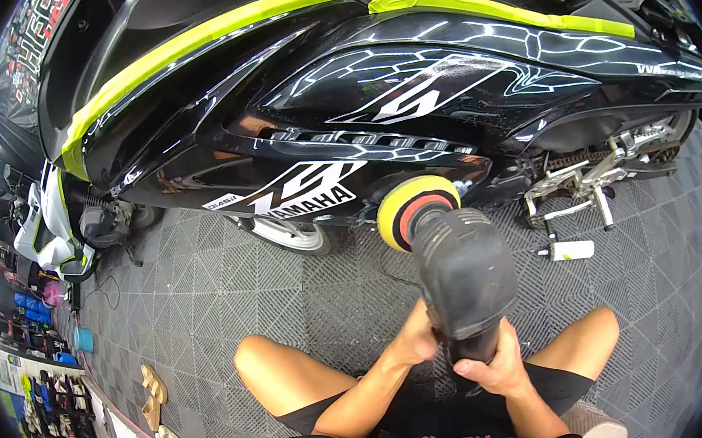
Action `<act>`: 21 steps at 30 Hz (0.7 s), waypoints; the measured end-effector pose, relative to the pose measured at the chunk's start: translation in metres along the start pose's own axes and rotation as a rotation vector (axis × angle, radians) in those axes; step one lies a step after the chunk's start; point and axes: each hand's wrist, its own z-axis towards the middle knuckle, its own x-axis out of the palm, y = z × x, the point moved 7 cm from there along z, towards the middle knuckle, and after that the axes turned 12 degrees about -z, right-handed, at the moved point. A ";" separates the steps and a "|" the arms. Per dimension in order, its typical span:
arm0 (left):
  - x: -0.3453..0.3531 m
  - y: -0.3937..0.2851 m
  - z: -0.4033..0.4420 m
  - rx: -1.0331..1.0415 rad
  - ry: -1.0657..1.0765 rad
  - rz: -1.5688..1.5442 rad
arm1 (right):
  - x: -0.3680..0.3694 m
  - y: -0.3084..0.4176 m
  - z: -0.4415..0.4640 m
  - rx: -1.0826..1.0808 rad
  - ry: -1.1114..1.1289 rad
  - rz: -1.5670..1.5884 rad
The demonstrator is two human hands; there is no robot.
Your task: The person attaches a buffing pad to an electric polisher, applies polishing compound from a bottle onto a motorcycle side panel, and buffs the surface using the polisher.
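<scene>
A black polishing machine (468,271) points away from me, its yellow foam pad (406,192) up against the lower edge of the motorcycle's glossy black side panel (313,180). The panel carries white YAMAHA lettering. My right hand (499,365) is closed around the machine's rear handle, thumb on top. On the machine's left side, my left hand (417,335) is closed against the body, with its fingers mostly hidden behind it. Yellow-green masking tape (207,43) runs along the panel's upper edge, and a second tape strip (500,10) continues to the right.
A white bottle (572,250) lies on the grey tiled floor (206,292), below the silver footrest bracket (596,174). Sandals (153,386) sit at the left, near a low wall. Another motorcycle (55,222) stands far left. A cable (399,278) trails under the machine.
</scene>
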 end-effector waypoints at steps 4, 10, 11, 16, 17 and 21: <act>0.004 0.003 0.009 -0.093 -0.001 0.223 | -0.002 -0.014 0.001 -0.015 -0.009 0.160; -0.005 -0.004 -0.001 -0.016 -0.034 0.166 | 0.009 -0.009 0.003 -0.016 0.018 0.139; -0.009 -0.004 -0.006 0.024 -0.034 0.136 | 0.010 -0.001 0.007 0.002 0.057 0.125; -0.021 -0.011 -0.013 0.134 0.055 0.177 | 0.014 0.025 0.016 -0.080 0.126 -0.013; -0.018 -0.014 -0.012 0.094 0.030 0.186 | 0.015 0.020 0.012 -0.056 0.094 0.046; -0.013 -0.014 -0.014 0.053 -0.063 0.082 | 0.016 0.031 0.016 -0.074 0.103 0.045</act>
